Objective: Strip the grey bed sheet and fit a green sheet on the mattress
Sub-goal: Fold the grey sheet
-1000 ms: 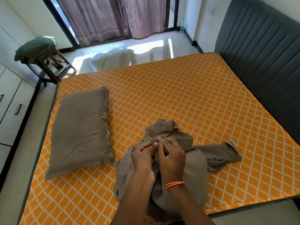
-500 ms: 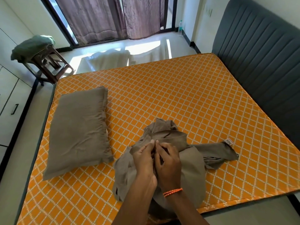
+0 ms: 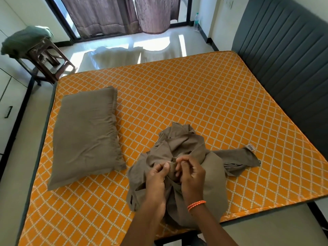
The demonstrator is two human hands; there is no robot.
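The orange diamond-patterned mattress (image 3: 195, 103) lies bare. Near its front edge sits a bunched grey-brown pillow cover (image 3: 211, 174) with a white label at its right end. My left hand (image 3: 156, 181) and my right hand (image 3: 191, 174) are close together on top of it, both pinching folds of the cloth at its middle. A grey-brown pillow (image 3: 85, 137) lies flat on the left side of the mattress. The folded green sheet (image 3: 24, 39) rests on a wooden stool at the far left. A pale heap of cloth (image 3: 117, 57) lies on the floor beyond the bed.
A dark padded headboard (image 3: 284, 59) runs along the right side. The wooden stool (image 3: 48, 59) stands by white cupboards (image 3: 7, 96) on the left. Brown curtains (image 3: 120, 13) hang at the far window, with a bottle (image 3: 196, 19) on the floor near them.
My hands have shifted slightly on the bunched cover, and the fingers have parted a little while still pinching the cloth. The view has tipped slightly.
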